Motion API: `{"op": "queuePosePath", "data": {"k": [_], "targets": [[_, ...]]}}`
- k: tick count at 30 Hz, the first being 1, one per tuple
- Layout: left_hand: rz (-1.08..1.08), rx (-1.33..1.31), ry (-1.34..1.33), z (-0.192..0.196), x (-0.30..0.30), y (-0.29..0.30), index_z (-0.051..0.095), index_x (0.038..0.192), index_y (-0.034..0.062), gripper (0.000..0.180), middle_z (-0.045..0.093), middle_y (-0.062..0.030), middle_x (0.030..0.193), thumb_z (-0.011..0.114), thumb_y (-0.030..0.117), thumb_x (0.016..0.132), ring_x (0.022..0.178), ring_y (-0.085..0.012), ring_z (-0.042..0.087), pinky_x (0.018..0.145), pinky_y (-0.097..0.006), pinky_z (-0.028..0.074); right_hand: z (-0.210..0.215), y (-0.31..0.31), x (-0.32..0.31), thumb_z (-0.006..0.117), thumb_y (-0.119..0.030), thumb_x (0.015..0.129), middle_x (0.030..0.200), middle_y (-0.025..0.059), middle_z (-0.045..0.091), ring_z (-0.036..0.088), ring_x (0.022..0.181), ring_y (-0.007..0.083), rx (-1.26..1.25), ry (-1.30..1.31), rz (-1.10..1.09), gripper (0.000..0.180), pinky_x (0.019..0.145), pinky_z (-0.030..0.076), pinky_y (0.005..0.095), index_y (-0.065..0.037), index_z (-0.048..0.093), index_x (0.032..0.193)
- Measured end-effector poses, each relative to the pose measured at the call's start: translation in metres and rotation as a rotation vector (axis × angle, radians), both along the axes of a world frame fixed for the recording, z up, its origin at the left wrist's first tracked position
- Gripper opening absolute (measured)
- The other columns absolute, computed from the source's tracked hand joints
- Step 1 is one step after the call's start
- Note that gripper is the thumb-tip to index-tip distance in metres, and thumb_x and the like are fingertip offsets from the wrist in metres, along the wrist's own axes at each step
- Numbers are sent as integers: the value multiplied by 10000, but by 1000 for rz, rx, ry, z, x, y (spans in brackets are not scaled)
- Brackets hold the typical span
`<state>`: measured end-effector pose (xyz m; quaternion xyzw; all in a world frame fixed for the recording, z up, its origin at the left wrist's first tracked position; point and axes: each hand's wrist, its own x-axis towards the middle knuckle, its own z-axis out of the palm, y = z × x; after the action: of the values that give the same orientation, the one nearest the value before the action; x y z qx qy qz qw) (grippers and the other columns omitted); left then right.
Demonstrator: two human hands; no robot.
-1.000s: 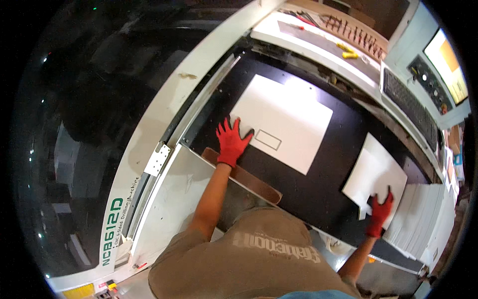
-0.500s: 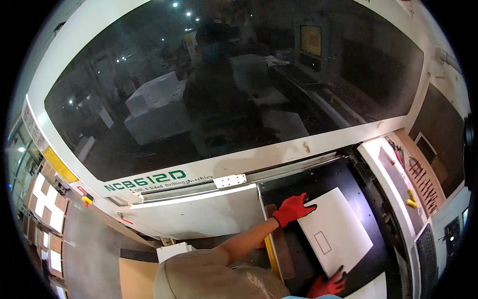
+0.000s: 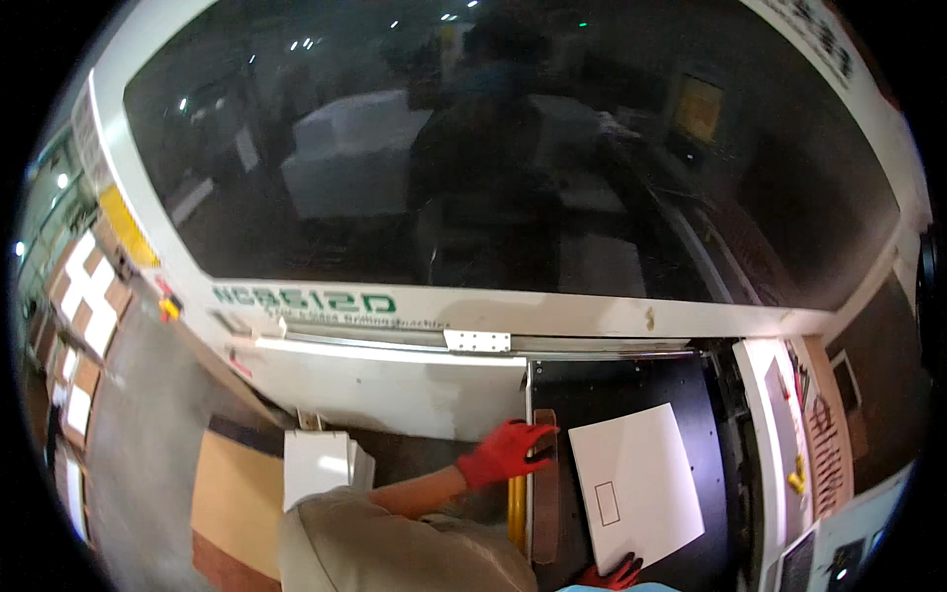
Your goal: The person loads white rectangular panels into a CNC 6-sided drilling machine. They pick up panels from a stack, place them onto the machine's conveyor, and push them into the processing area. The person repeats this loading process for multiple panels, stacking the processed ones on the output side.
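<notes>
A white rectangular panel (image 3: 646, 493) with a small dark outlined rectangle lies flat on the black machine table (image 3: 621, 380), slightly turned against its edges. My left hand (image 3: 506, 455), in a red glove, hovers over the table's left edge beside a brown strip (image 3: 546, 493). Its fingers are apart and empty, with a gap between them and the panel. At the panel's near edge my right hand (image 3: 612, 572), in a red glove with dark fingertips, holds on to the border. The lower part of that hand is cut off by my clothing and the frame.
A large white machine with a dark window (image 3: 493, 168) stands ahead. White panels (image 3: 318, 469) are stacked left of my body, beside a tan board (image 3: 237, 503). To the right is a tool shelf (image 3: 824, 434) with a yellow tool. A yellow bar (image 3: 516, 513) borders the table.
My left hand has let go of the panel's far left corner and drawn back to the left. The panel lies straighter on the table. The whole view has turned.
</notes>
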<state>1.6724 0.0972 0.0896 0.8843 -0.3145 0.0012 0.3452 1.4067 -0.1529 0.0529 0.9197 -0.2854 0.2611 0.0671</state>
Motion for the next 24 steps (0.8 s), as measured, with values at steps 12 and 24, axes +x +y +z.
{"op": "queuePosePath", "data": {"k": [12, 24], "targets": [[748, 340, 497, -195, -108, 215, 401, 1593, 118, 980, 447, -249, 1564, 808, 512, 793, 1438, -454, 424, 1178, -617, 316, -39, -9, 8, 681, -372, 926, 1348, 253, 653, 619, 1189, 445, -89, 325, 434, 527, 961, 475, 592, -38, 658, 1334], [1462, 436, 1099, -396, -176, 404, 118, 1681, 61, 1414, 215, -299, 1694, 907, 623, 651, 1540, -508, 261, 1203, -659, 279, -81, 43, 88, 699, -341, 911, 1375, 260, 637, 594, 1232, 447, -280, 582, 595, 547, 1018, 447, 587, -22, 648, 1354]]}}
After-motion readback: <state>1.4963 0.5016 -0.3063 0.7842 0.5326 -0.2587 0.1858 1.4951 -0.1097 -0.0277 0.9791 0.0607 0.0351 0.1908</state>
